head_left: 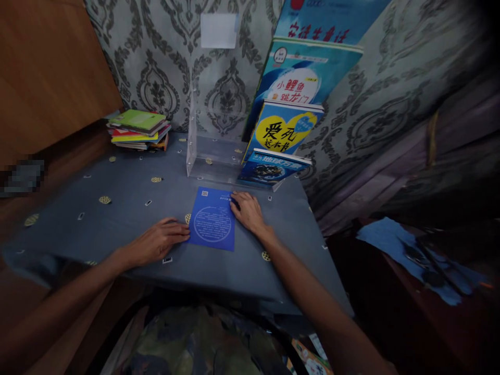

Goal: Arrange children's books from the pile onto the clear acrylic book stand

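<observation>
A thin blue book (213, 220) with a white circle of print lies flat on the grey tablecloth (128, 208). My left hand (160, 240) rests flat beside its left edge, fingertips touching the cover. At the book's upper right edge lies my right hand (247, 209), with its fingers on the cover. Both hands look spread and flat, neither gripping anything.
A clear acrylic rack (207, 151) stands behind the book, with several picture books (283, 127) stepped up its right side. A stack of colourful books (138, 129) lies at the table's far left. Patterned wallpaper backs the table; blue papers (394, 239) lie lower right.
</observation>
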### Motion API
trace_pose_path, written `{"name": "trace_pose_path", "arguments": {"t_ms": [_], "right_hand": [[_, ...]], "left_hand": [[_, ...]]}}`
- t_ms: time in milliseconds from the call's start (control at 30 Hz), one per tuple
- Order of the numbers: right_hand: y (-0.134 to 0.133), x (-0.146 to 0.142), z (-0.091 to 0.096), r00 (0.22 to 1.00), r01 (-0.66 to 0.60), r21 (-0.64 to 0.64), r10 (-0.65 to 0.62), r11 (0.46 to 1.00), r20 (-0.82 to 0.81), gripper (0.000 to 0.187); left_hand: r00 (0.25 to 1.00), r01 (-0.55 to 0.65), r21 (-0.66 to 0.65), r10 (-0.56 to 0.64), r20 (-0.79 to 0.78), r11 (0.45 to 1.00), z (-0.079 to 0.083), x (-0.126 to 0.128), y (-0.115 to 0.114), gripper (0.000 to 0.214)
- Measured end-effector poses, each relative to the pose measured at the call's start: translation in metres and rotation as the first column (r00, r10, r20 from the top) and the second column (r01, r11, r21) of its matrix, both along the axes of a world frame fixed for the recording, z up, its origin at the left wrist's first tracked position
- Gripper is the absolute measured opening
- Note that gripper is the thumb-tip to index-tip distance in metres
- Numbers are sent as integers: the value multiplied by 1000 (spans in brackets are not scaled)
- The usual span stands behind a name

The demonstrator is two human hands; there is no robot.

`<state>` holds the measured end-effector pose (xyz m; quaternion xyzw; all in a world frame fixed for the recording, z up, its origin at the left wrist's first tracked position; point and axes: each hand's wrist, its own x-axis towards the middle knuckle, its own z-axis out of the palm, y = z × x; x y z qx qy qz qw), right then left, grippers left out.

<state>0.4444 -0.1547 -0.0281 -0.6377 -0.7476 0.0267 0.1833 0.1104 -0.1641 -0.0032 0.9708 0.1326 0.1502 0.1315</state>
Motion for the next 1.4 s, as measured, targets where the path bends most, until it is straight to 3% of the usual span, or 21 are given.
{"name": "trace_pose_path", "arguments": {"t_ms": [167, 333, 633, 833, 1067, 1400], "right_hand": [[0, 0, 1, 1000, 2, 1, -2, 1000, -2, 38], [2, 2, -2, 999, -16, 13, 17, 1000, -39, 37], [11, 17, -13, 958, -37, 29, 43, 999, -284, 42], [17, 26, -18, 923, -83, 35, 90, 996, -374, 45], [15, 25, -13, 943, -74, 7, 73, 997, -324, 49], [14, 21, -12, 958, -44, -1, 41, 999, -285, 50]], "left_hand": [[1000, -26, 26, 26, 14, 999, -1, 4, -2, 39], [995, -103, 72, 103, -3, 992, -6, 23, 18, 39], [975, -173, 104, 185, -126, 979, -6, 87, 74, 44], [983, -137, 131, 152, -107, 982, -11, 130, 91, 47], [991, -70, 94, 80, -104, 993, -13, 152, 87, 52], [985, 82, 25, -77, -151, 996, -8, 140, 52, 52]]}}
